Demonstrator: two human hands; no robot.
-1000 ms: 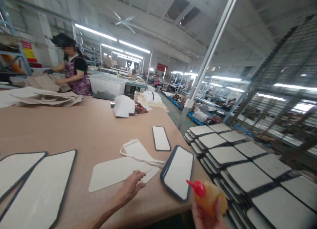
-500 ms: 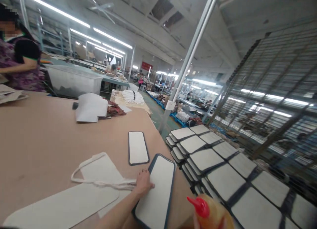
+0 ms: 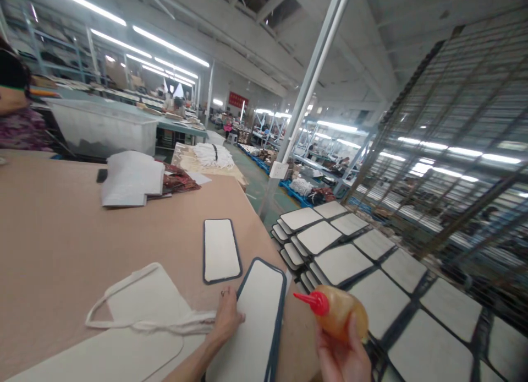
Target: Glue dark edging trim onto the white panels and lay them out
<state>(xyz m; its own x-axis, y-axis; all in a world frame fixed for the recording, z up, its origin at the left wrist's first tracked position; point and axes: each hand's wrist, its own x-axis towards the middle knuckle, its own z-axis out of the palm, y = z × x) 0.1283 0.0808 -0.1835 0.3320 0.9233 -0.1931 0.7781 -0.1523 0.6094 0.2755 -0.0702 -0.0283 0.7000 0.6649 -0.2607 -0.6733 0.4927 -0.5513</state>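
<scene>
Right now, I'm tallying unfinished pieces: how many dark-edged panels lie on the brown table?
2. The far panel lies flat, apart from the hands. The near panel lies at the table edge, with the left hand on its rim. More may lie outside the view.

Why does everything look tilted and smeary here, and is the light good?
Head view: the wide lens leans the pole and rack inward; head view: the rack is blurred, the left hand and the bottle in the right hand fairly sharp; head view: lights glare white, table evenly lit.
</scene>
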